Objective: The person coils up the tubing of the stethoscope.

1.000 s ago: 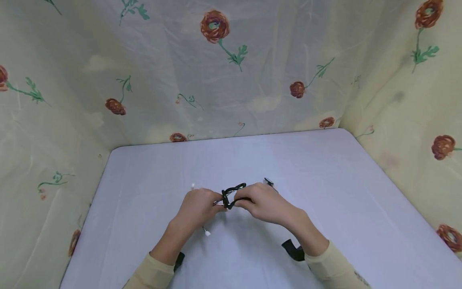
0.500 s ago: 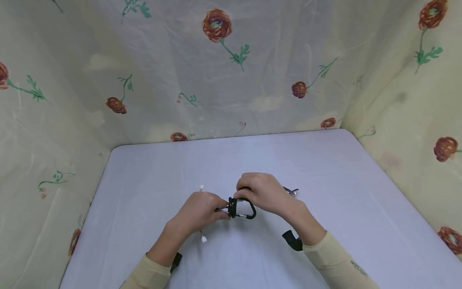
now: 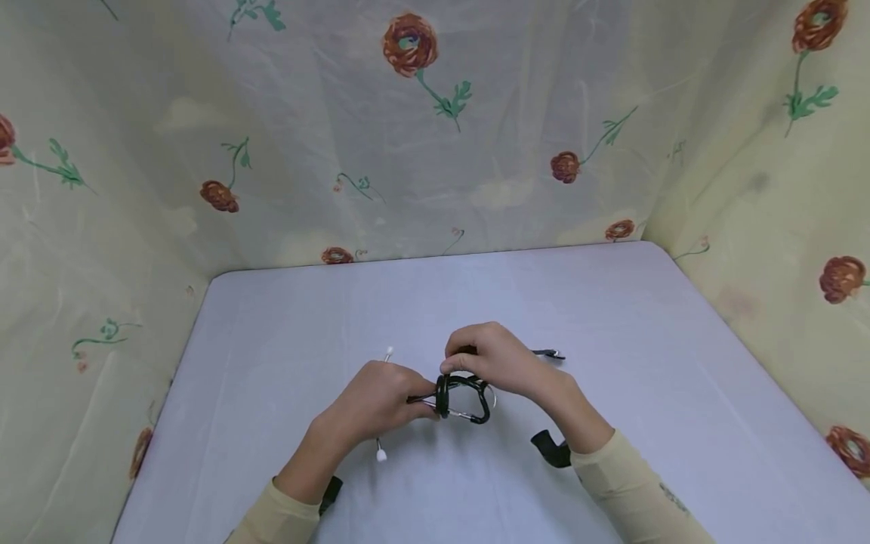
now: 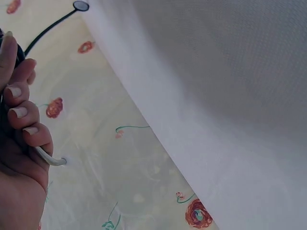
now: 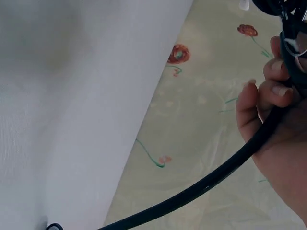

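Note:
Both hands hold a stethoscope above the table, its black tubing [image 3: 479,400] folded and wound in turns around itself. My left hand [image 3: 377,397] grips the metal ear-tube end; white ear tips [image 3: 381,455] stick out on either side of that hand. The thumb and fingers of my right hand [image 3: 489,359] pinch the tubing just above the wound turns. Past the right hand, the chest piece [image 3: 556,353] end sticks out to the right. In the right wrist view, a length of black tube [image 5: 206,184] runs from the palm toward the lower left.
A white-covered table [image 3: 306,310] lies beneath the hands. Flower-printed cloth [image 3: 299,113] hangs behind it and at both sides. A black curved piece [image 3: 552,451] shows by the right forearm, and a black piece [image 3: 331,495] by the left.
The right hand has moved slightly up from the wound turns, and a larger loop of tubing now shows beneath it. The chest piece end has swung right. The left hand keeps its grip.

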`<action>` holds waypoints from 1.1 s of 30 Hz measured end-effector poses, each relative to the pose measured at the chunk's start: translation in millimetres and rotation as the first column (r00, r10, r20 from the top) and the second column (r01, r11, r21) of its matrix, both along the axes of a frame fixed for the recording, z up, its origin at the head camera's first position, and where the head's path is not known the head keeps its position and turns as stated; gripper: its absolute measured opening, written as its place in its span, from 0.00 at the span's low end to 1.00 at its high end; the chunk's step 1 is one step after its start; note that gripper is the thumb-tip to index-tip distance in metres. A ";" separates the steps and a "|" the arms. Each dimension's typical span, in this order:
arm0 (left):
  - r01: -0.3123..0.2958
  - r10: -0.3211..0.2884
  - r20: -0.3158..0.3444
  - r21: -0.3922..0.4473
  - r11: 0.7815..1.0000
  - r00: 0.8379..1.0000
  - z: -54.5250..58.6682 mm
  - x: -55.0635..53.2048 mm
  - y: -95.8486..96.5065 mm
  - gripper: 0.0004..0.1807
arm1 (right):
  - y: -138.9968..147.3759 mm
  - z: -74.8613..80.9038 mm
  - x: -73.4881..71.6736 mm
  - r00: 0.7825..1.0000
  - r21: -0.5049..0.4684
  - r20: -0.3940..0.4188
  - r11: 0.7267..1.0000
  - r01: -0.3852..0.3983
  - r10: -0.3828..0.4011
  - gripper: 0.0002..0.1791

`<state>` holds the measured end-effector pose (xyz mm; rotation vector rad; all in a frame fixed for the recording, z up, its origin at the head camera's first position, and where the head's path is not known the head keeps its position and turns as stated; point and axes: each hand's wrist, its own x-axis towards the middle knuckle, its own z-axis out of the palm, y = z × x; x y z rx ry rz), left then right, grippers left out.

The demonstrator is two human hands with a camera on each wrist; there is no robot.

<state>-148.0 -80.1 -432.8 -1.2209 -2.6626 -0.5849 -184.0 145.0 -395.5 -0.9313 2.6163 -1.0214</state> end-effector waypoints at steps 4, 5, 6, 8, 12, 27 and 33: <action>0.027 -0.026 -0.029 0.013 1.000 0.999 1.1 1.3 -0.3 0.10 | 3.0 -1.5 -4.3 0.988 -0.060 0.155 0.998 0.003 0.006 0.07; 0.030 -0.029 -0.032 0.016 0.999 0.999 1.4 1.4 -0.4 0.10 | 4.0 -2.0 -5.6 0.982 -0.075 0.187 0.997 0.004 0.010 0.07; 0.032 -0.031 -0.032 0.022 0.999 0.999 1.6 1.5 -0.4 0.10 | 5.0 -2.7 -6.9 0.977 -0.090 0.212 0.996 0.004 0.016 0.07; 0.040 -0.039 -0.018 0.045 0.998 0.999 1.9 1.8 -0.3 0.09 | 7.0 -4.4 -9.6 0.967 -0.124 0.251 0.992 -0.004 0.036 0.07; 0.067 -0.070 0.019 0.115 0.991 0.997 2.3 2.7 0.4 0.09 | 10.6 -9.8 -14.8 0.954 -0.189 0.282 0.981 -0.048 0.101 0.07; 0.062 -0.075 0.035 0.286 0.956 0.997 3.5 2.8 3.0 0.08 | 15.9 -18.9 -10.8 0.924 -0.340 0.371 0.939 0.038 0.097 0.12; 0.033 -0.041 0.021 0.319 0.947 0.999 5.7 2.8 1.4 0.08 | 16.7 -23.7 -7.5 0.928 -0.344 0.366 0.936 0.068 0.067 0.12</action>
